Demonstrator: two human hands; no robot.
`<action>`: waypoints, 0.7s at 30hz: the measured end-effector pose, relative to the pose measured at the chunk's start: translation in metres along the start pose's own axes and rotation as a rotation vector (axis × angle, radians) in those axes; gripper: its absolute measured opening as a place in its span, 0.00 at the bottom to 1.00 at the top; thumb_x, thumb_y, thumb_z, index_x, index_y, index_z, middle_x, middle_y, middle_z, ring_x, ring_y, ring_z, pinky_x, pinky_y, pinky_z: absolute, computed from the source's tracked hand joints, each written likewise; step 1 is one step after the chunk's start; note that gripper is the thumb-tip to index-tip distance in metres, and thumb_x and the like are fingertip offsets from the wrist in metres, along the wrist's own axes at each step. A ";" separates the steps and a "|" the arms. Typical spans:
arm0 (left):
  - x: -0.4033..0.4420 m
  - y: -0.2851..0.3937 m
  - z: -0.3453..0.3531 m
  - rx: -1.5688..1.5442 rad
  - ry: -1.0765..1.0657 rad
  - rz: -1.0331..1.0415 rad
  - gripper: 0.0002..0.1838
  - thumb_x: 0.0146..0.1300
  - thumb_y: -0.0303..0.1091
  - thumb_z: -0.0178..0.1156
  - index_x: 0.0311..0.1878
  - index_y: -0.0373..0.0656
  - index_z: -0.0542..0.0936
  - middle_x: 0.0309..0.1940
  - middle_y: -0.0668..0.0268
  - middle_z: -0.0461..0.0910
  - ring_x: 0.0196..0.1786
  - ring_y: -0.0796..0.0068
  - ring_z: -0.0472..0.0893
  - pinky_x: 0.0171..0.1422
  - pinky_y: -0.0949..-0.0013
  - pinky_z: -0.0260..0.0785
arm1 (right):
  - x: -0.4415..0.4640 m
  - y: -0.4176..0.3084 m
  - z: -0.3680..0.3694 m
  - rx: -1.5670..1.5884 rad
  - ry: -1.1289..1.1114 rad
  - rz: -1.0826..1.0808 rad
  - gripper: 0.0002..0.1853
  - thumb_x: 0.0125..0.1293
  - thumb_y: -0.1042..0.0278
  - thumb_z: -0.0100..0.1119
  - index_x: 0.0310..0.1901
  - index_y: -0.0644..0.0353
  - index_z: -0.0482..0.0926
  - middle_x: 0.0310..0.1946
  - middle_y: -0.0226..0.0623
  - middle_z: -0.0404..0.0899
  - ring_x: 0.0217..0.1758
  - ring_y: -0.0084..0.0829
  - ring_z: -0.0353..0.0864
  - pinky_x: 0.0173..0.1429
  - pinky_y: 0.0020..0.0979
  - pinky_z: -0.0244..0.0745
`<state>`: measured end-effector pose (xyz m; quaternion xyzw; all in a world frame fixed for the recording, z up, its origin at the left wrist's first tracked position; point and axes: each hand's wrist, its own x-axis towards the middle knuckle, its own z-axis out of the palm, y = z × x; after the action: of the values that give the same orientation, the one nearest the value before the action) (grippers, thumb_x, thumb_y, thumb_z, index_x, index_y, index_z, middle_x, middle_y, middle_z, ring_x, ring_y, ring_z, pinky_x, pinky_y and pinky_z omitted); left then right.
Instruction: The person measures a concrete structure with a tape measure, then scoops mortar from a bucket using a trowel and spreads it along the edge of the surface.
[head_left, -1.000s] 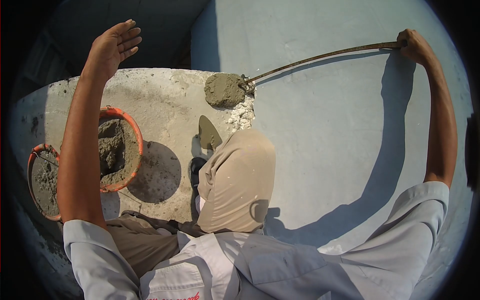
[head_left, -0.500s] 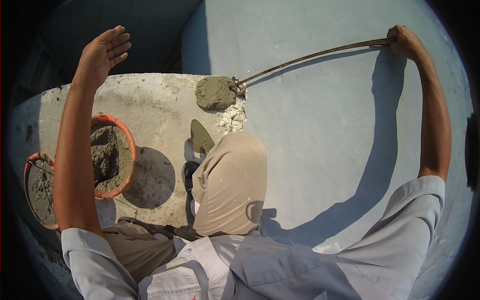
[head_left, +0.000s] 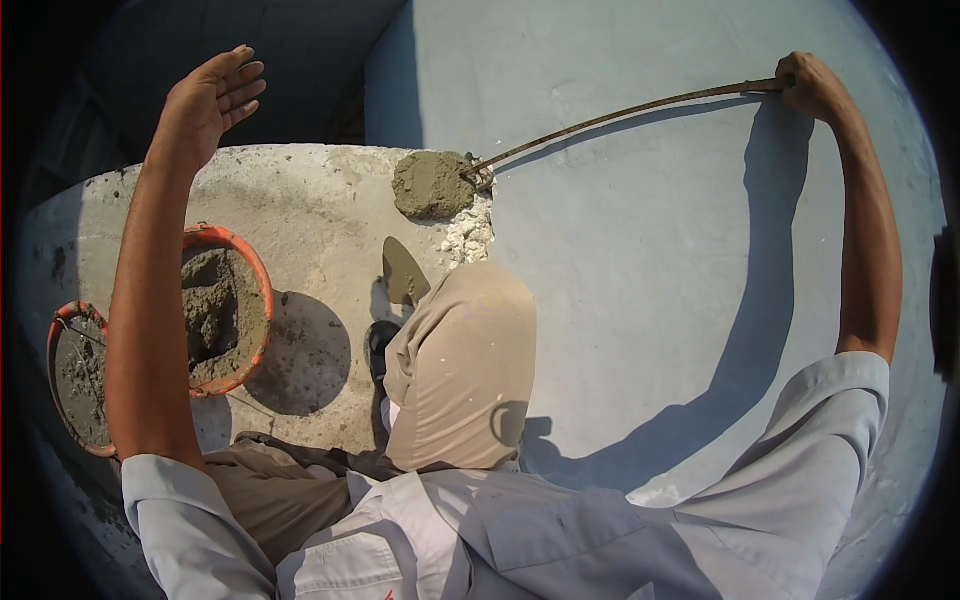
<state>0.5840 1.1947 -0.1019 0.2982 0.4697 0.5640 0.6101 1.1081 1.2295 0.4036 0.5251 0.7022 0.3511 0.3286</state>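
My right hand [head_left: 815,88] is closed around one end of a long, thin, rusty metal rod [head_left: 745,88] against the blue-grey wall [head_left: 620,260]. The rod's other end reaches the edge of a mound of wet mortar [head_left: 432,187] on the concrete ledge. Crumbly white rubble [head_left: 467,235] lies just below that mound. My left hand [head_left: 205,105] is raised over the far side of the ledge, fingers stretched out, holding nothing. A trowel blade [head_left: 402,272] coated in mortar rests beside my knee, its handle hidden.
An orange-rimmed bucket of mortar [head_left: 262,285] stands on the concrete ledge [head_left: 320,230], partly behind my left forearm. A second bucket [head_left: 55,385] is further left. A dark recess [head_left: 270,60] lies beyond the ledge. My bent knee [head_left: 465,370] is close to the wall.
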 end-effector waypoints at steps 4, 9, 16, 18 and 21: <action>-0.004 0.000 0.003 0.045 -0.018 0.013 0.27 0.81 0.47 0.58 0.72 0.39 0.78 0.66 0.52 0.82 0.70 0.57 0.81 0.76 0.54 0.73 | 0.000 0.008 -0.011 -0.046 -0.027 0.007 0.13 0.47 0.80 0.63 0.37 0.66 0.86 0.33 0.51 0.85 0.37 0.51 0.85 0.42 0.47 0.78; -0.019 -0.009 0.031 0.400 -0.166 0.183 0.33 0.79 0.52 0.59 0.77 0.39 0.73 0.72 0.46 0.76 0.76 0.49 0.75 0.80 0.49 0.68 | -0.007 0.038 -0.049 -0.052 0.069 0.003 0.17 0.48 0.81 0.60 0.43 0.62 0.80 0.36 0.50 0.83 0.41 0.50 0.83 0.47 0.48 0.76; -0.041 -0.030 0.086 0.945 -0.306 0.651 0.45 0.70 0.59 0.68 0.81 0.41 0.68 0.79 0.41 0.66 0.84 0.46 0.64 0.83 0.42 0.63 | -0.028 0.006 -0.079 -0.027 0.091 0.012 0.27 0.47 0.79 0.60 0.54 0.56 0.75 0.38 0.48 0.84 0.44 0.48 0.84 0.53 0.47 0.78; -0.036 -0.038 0.081 0.973 -0.300 0.688 0.33 0.74 0.53 0.65 0.74 0.41 0.76 0.65 0.45 0.80 0.67 0.56 0.81 0.68 0.51 0.77 | -0.035 -0.015 -0.074 0.001 0.085 0.005 0.30 0.47 0.78 0.60 0.57 0.54 0.73 0.39 0.48 0.84 0.45 0.48 0.84 0.55 0.47 0.79; -0.038 -0.025 0.074 0.873 -0.430 0.390 0.21 0.77 0.48 0.64 0.59 0.39 0.84 0.44 0.56 0.87 0.46 0.68 0.85 0.51 0.61 0.80 | -0.038 -0.046 -0.063 0.060 0.086 -0.016 0.34 0.47 0.77 0.59 0.62 0.52 0.71 0.40 0.48 0.85 0.47 0.47 0.85 0.57 0.47 0.80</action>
<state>0.6644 1.1652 -0.0868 0.7157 0.4611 0.3449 0.3952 1.0415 1.1746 0.4025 0.5134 0.7302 0.3493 0.2849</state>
